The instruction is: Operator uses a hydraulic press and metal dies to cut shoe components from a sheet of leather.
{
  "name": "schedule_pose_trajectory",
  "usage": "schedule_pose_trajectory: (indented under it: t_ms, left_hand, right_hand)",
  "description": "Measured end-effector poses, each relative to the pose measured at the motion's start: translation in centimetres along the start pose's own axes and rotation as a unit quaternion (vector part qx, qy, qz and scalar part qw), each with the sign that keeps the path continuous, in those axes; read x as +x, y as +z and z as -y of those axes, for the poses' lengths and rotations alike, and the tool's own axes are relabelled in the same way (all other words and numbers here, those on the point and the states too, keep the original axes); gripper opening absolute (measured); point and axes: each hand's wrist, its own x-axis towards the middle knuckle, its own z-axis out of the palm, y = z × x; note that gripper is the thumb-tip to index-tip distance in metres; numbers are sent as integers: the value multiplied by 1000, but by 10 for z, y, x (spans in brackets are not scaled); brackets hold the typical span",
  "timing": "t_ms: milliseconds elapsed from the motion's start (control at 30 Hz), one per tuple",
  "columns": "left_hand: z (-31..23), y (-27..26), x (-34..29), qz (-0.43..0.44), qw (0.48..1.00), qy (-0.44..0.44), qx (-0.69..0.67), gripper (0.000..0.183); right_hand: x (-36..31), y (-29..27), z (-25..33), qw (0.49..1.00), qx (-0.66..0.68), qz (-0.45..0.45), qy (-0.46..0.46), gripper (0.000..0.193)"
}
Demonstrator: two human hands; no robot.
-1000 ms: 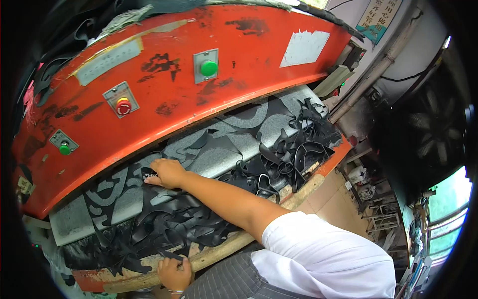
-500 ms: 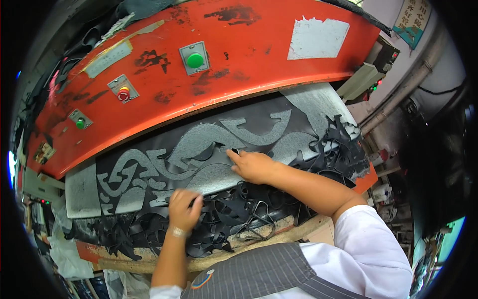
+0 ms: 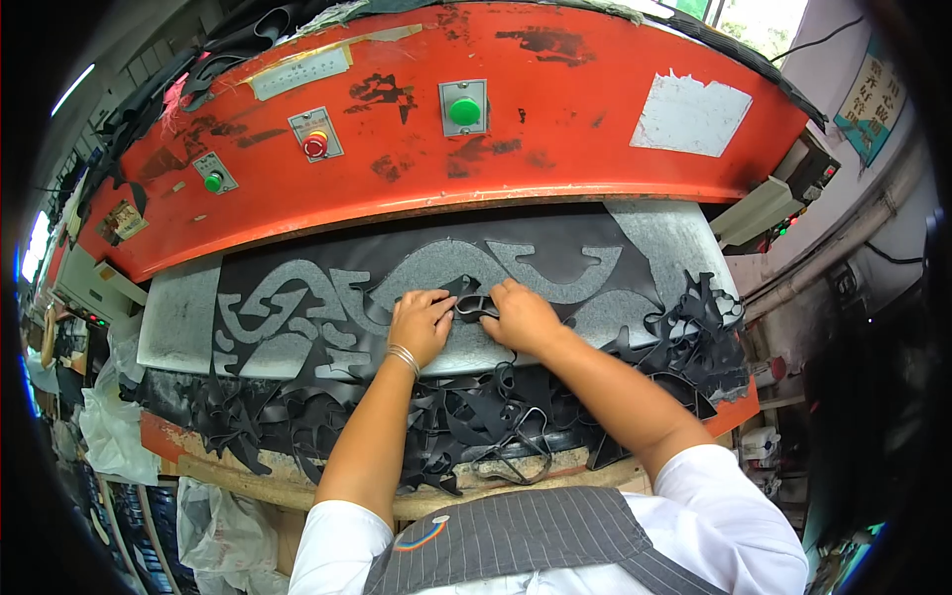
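Note:
A black sheet [image 3: 446,224] of leather-like material, with curved pieces cut out, lies on a grey board [image 3: 674,248]. Between my hands is a small metal cutting die [image 3: 473,305], a curved loop with a pale rim, resting on the sheet beside the cut-outs. My left hand [image 3: 420,325] is at its left end, fingers together and their tips against it. My right hand [image 3: 522,317] grips the right end, fingers bent over it. The fingers partly hide both ends of the die.
Behind the board rises a red press head [image 3: 416,149] with a large green button [image 3: 463,111] and a red button [image 3: 314,145]. Black scraps [image 3: 476,412] pile along the front edge, with a thin metal frame [image 3: 516,458] among them. More scraps [image 3: 694,317] lie at right.
My left hand has moved from the front edge up and right to the cutting die. My right hand has closed on its other end. The view has shifted.

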Motion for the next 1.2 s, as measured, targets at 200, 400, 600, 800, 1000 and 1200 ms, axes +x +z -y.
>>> schedule_pose_trajectory:
  t_ms: [200,400,600,800,1000,1200]
  left_hand:
    - [7,0,-3,-8,1000,6,-15,23]
    - [9,1,-2,-4,999,-18,-43,21]
    - [38,-15,-7,-11,985,-59,-161,32]
    - [105,-179,6,-432,900,-62,1,18]
    - [123,-285,-25,-264,942,-98,185,37]
    - [41,-201,-128,-161,974,-101,-124,26]
  right_hand:
    - [-16,44,6,975,36,-216,-31,54]
    - [-11,51,4,974,25,-218,-48,53]
    - [-10,44,19,983,20,-183,-26,63]
    - [-6,-60,64,911,145,-385,7,56]
    - [6,-93,93,877,199,-437,-5,32]
    - [-119,-3,122,977,171,-128,-7,35]
